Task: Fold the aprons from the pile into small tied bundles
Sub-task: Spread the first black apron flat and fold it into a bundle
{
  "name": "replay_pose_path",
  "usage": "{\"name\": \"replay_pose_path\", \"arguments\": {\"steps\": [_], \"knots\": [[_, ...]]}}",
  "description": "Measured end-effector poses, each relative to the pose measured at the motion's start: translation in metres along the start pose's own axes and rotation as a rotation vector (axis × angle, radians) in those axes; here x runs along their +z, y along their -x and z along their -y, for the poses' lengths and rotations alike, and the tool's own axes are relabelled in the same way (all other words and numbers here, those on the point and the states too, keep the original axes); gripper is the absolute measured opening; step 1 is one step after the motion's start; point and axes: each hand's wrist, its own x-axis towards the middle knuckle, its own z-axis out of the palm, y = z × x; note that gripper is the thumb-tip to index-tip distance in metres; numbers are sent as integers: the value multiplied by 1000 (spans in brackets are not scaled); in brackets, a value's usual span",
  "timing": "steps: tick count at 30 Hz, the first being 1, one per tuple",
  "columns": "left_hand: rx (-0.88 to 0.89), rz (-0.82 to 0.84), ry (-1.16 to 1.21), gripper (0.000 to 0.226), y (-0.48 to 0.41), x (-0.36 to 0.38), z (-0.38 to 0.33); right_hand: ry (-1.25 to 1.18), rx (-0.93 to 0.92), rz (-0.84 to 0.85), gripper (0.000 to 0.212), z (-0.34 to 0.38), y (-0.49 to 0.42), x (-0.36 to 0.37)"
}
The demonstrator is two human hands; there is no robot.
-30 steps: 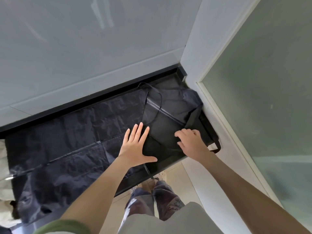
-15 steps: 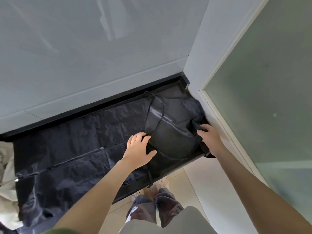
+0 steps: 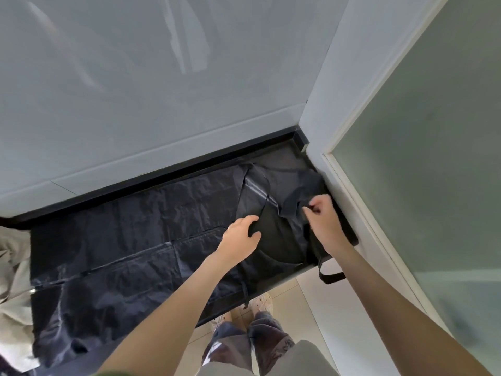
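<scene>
The black apron [image 3: 130, 240] lies along the dark counter [image 3: 162, 181]. One end is heaped up right beside the white corner post [image 3: 322, 109], and the rest runs flat away from the post toward a pale cloth [image 3: 13, 267] at the far end.

Your left hand [image 3: 238, 234] sits on the side of the heap away from the post. Its fingers are curled over a folded edge with the thumb tucked against it, so it is gripping cloth. Your right hand [image 3: 322, 215], the one nearer the post, pinches a raised ridge of fabric between the thumb and bent fingers.

A broad strap loop [image 3: 330, 278] hangs off the counter's front edge on the post side. A thin tie [image 3: 245, 291] dangles over the same edge a little farther from the post.

The fabric looks thin, light and limp, with a faint sheen, so expect it to slide over itself and not hold a crease unless you press it. Take hold at hems and seams, where the cloth is doubled and less likely to slip through your fingers. Pin each fold flat with one palm while the other hand brings the next layer over. Gather the loop and tie before you roll, because they could drag the bundle toward the edge or catch under it. You will also want them free to knot around it.
</scene>
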Motion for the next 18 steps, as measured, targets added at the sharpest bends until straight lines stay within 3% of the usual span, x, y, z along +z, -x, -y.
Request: {"name": "replay_pose_path", "arguments": {"steps": [4,6,8,13,15,18], "knots": [[-17,-7,-69,45,-2,1,-7,-404,286,-55,55,-5,-9,-18],[30,-76,-78,39,-1,2,-16,-465,316,50,49,-8,-12,-25],[73,-88,48,38,1,3,-31,-373,254,146,35,-2,-11,-27],[-16,55,672,58,1,2,-75,-184,-95,451,43,30,7,-20],[-68,50,754,57,-3,1,-85,-167,-189,530,37,38,9,-16],[-138,-45,654,33,-8,1,-85,-220,-142,523,31,47,7,-12]]}}
